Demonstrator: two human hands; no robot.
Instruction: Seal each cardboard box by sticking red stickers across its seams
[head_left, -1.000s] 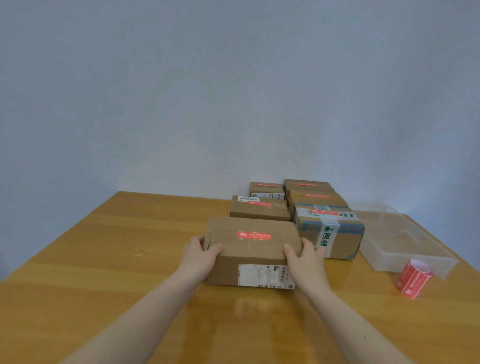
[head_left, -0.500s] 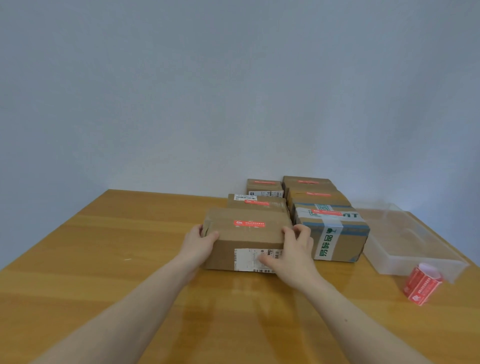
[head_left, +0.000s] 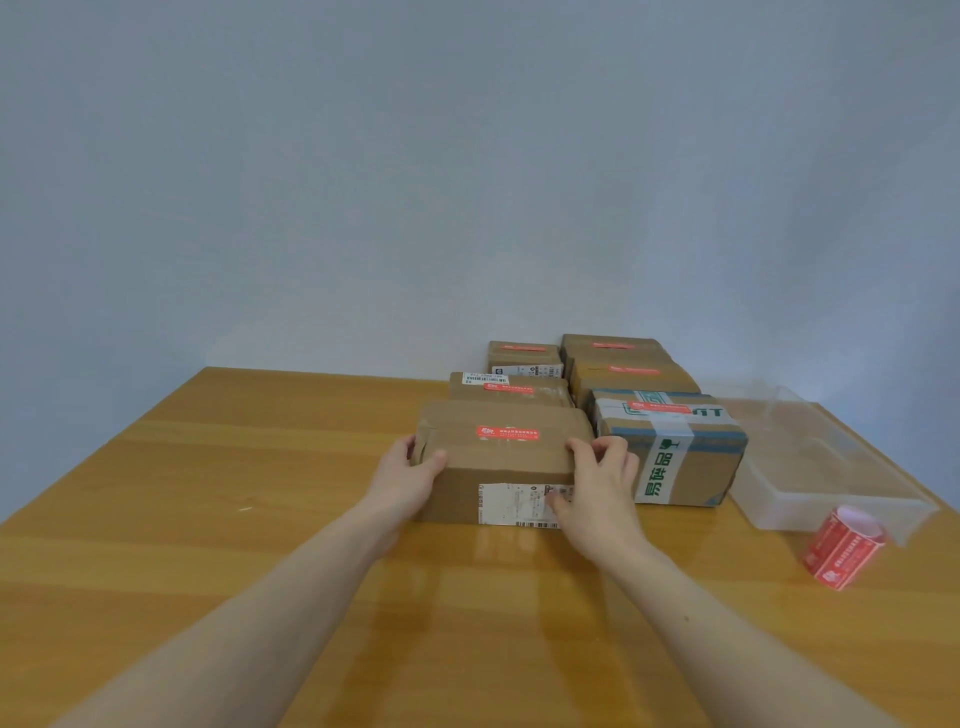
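Observation:
A brown cardboard box (head_left: 498, 457) with a red sticker (head_left: 507, 433) on its top and a white shipping label on its front stands on the wooden table (head_left: 208, 519). My left hand (head_left: 408, 475) grips its left end. My right hand (head_left: 597, 493) holds its right front corner, fingers over the top edge. Behind and to the right stand several more boxes, each with a red sticker: a flat box (head_left: 511, 389), a taped box with green print (head_left: 670, 447), and others (head_left: 623, 364) at the back. A roll of red stickers (head_left: 841, 548) lies at the right.
A clear plastic tray (head_left: 810, 457) sits at the right, behind the sticker roll. A plain grey wall rises behind the table's far edge. The table's left half and near side are bare wood.
The box has slid away from me, up against the flat box behind it and beside the taped box. My right hand has shifted from the box's end onto its front corner.

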